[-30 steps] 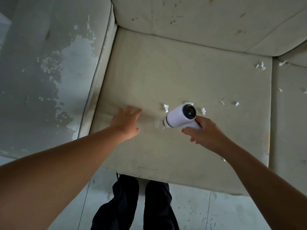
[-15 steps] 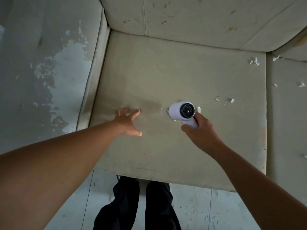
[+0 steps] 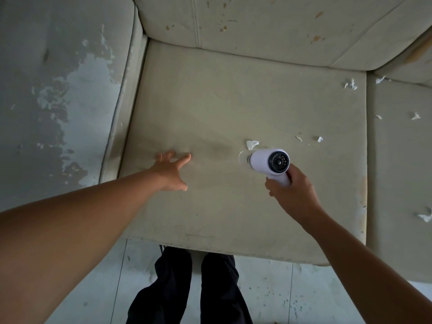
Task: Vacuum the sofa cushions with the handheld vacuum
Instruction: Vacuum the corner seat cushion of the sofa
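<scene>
Vacuum (image 3: pixel 268 162) nozzle-down on the middle of the seat cushion (image 3: pixel 233 101), handle gripped in my right hand (image 3: pixel 289 195). My left hand (image 3: pixel 171 170) presses the fabric, fingers spread. The left side looks clean; paper scraps (image 3: pixel 252 144) on the right remain.
</scene>
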